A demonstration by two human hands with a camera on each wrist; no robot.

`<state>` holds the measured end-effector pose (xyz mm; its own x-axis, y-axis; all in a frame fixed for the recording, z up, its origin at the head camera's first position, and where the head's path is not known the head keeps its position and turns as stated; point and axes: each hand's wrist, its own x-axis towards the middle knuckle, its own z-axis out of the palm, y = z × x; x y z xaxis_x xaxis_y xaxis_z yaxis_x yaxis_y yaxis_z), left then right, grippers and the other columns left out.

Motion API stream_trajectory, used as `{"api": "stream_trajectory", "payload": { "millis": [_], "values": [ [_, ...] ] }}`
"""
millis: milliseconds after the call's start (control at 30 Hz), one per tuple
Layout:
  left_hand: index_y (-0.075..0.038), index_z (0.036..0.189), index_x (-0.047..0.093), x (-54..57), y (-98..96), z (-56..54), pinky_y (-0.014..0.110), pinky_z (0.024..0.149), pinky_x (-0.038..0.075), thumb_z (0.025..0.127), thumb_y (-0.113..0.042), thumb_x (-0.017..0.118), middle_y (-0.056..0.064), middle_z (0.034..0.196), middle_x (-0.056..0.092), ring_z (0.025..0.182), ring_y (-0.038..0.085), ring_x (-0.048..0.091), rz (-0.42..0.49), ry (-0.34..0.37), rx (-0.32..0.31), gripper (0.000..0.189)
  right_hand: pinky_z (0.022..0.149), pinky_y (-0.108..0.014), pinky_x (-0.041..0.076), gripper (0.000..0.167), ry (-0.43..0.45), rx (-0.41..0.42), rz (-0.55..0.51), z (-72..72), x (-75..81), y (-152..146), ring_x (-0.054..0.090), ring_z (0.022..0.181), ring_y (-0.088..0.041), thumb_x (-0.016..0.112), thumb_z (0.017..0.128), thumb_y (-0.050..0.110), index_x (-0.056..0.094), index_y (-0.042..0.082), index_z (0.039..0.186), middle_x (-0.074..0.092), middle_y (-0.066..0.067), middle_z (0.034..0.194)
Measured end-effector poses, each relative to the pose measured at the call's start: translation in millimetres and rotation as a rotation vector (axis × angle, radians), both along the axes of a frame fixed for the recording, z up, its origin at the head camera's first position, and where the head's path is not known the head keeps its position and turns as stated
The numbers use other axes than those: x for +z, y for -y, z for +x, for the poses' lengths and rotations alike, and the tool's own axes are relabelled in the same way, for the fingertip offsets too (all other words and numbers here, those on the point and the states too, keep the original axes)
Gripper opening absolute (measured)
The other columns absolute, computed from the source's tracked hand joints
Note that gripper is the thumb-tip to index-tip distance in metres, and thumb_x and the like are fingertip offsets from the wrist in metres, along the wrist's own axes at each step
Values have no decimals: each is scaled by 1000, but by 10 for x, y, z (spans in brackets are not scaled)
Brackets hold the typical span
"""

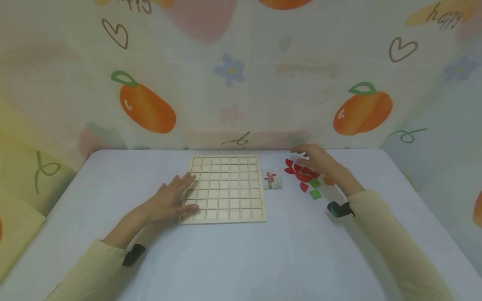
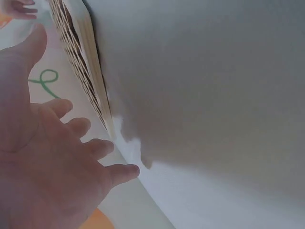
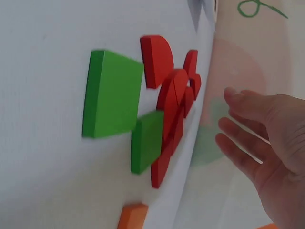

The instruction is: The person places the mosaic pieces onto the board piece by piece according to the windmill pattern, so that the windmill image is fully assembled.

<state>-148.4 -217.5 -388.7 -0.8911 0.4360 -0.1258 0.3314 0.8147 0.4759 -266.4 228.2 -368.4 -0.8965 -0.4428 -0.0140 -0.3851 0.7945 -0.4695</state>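
A pale wooden board [image 1: 227,188] with a grid of square recesses lies flat on the table. My left hand [image 1: 171,196], fingers spread, is at its left edge; in the left wrist view the palm shows beside the board's side [image 2: 89,47], and contact is hard to tell. Over to the right, my right hand [image 1: 320,159] hovers above several red rounded-edge pieces [image 1: 303,177]. Its fingers [image 3: 245,136] bend loosely, with nothing visible between them. Two green square pieces [image 3: 114,95] and an orange piece [image 1: 329,181] lie close to the red ones.
Between the board and the loose pieces lies a small card [image 1: 278,184] printed with a red pinwheel-like flower on a grid. A white cloth covers the table [image 1: 233,259]. Behind it hangs a patterned curtain [image 1: 263,104] with fruit and flowers.
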Motion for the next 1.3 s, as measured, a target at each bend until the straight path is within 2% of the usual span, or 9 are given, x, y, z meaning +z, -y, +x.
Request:
{"api": "stream_trajectory", "payload": {
  "millis": [267,667,967,1300],
  "values": [
    [-8,158,13,-28,-26,55,71,110,0,86,-57,67,20,162,7,146,49,3,12,55,7,102,92,-47,52,38,30,11,-4,-68,-118,98,59,115,-38,67,91,2,60,-1,129,60,-21,127],
    [-8,155,24,-46,-47,122,73,108,1,82,-64,66,24,161,9,145,52,5,-36,25,-37,101,92,-45,52,32,46,35,11,-105,-234,143,63,110,-37,66,91,0,65,-1,123,63,-20,124],
    [-8,155,26,27,-32,127,72,109,5,81,-64,67,25,161,8,145,51,8,-91,36,-40,102,90,-43,54,29,58,15,8,-133,-209,181,66,103,-34,67,91,2,68,0,120,68,-18,115],
    [-8,155,26,7,-40,112,72,109,6,82,-63,67,25,161,9,145,51,9,-104,33,-43,100,86,-40,56,31,61,-4,-4,-137,-186,204,64,101,-30,69,89,1,68,1,120,69,-15,110]
  ]
}}
